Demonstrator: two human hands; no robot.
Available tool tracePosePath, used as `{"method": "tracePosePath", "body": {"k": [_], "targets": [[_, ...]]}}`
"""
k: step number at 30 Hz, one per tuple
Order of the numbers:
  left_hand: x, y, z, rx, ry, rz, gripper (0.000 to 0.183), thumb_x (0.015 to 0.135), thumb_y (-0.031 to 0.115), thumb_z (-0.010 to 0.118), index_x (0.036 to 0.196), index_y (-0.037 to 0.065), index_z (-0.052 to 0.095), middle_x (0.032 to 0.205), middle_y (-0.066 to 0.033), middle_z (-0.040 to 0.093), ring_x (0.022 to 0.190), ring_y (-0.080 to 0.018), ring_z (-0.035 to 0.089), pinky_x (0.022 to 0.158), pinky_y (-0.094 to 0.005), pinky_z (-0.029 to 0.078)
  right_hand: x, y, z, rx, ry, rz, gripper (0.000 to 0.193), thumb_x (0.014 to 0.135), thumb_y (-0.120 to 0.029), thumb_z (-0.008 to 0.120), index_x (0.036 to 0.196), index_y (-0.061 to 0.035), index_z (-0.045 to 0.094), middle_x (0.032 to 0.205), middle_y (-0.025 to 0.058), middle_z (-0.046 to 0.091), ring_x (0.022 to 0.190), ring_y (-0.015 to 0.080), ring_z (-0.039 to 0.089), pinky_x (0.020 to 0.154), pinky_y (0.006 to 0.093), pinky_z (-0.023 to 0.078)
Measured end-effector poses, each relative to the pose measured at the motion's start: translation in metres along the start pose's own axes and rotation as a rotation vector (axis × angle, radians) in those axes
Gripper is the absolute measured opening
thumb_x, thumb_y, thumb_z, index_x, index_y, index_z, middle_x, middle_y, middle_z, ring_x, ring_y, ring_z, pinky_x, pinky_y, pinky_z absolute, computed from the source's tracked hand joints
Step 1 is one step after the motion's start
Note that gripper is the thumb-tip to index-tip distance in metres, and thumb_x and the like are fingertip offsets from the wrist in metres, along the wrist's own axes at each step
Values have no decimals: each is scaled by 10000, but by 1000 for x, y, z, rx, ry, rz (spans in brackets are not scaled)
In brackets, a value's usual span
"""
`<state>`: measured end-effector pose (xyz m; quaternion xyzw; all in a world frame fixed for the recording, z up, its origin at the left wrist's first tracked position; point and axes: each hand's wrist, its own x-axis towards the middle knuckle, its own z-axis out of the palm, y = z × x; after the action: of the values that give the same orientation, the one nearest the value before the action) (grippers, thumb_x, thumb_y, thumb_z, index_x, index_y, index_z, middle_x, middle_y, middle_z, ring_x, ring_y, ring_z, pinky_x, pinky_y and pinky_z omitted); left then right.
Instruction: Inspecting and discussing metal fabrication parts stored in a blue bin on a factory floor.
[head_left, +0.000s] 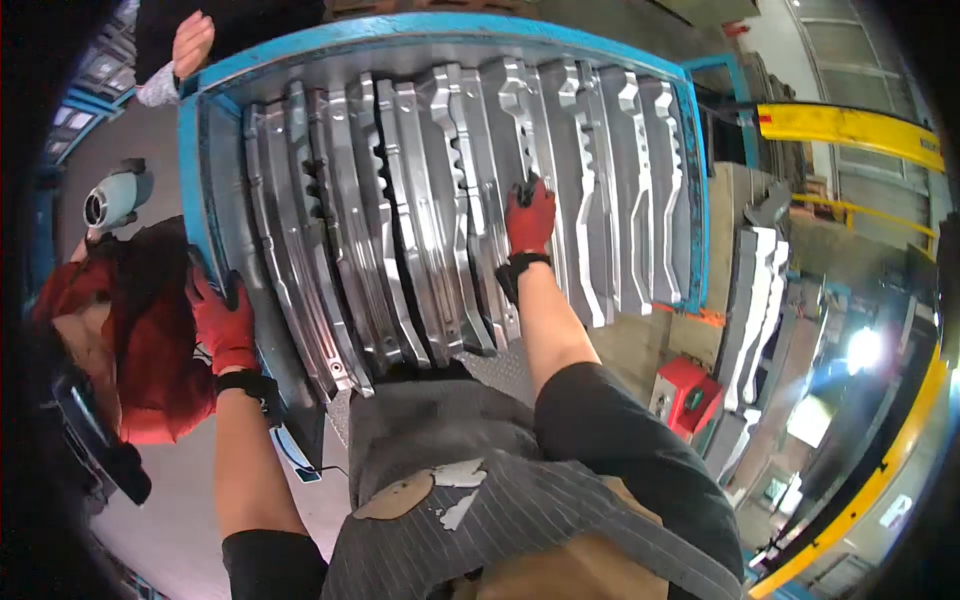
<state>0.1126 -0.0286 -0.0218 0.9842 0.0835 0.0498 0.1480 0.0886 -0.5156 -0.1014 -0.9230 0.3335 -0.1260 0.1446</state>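
My right hand [530,218], in a red glove with black fingers, reaches over a blue metal rack [440,27] of long stamped sheet-metal panels. Its fingers are bent onto the notched edge of one silvery panel [513,110] right of the middle, gripping it. Part of those fingers is hidden by the back of the hand. At the rack's near left side my left hand [223,318], gloved the same way, has its fingers apart and rests by the rack's edge. Several more panels [425,215] stand side by side, running away from me.
Another person's hand [193,44] is at the rack's far left corner. To the left are a red cloth or bag [165,360] and a pale green cylindrical device [118,198]. At right are a red box with a green button [687,397], more long panels [752,310] and a yellow beam [850,133].
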Motion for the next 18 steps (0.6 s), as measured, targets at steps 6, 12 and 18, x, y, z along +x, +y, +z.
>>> {"method": "tracePosePath", "body": {"k": [6,12,18], "targets": [[4,9,-1,7,-5,-18,655,811,333,619,1353,83,350,1334,-187,402,1143,-398,482,901,-466,441,-1,-3,0,146,-359,-29,550,742,-360,673,1200,-87,538,1057,203,573,982,379,568,821,435,467],[4,11,-8,-14,-36,-35,696,793,340,634,1363,83,327,1326,-202,401,1137,-403,486,907,-451,444,-18,-43,21,-102,-641,49,682,694,-375,680,1255,-44,477,1202,256,480,1096,405,518,915,447,441],[3,15,-12,-24,-31,-34,697,801,322,638,1365,67,318,1329,-226,388,1149,-408,474,922,-446,435,-17,-9,33,58,-604,-44,745,650,-356,729,1292,-90,458,1268,265,435,1144,430,476,942,469,424]]}}
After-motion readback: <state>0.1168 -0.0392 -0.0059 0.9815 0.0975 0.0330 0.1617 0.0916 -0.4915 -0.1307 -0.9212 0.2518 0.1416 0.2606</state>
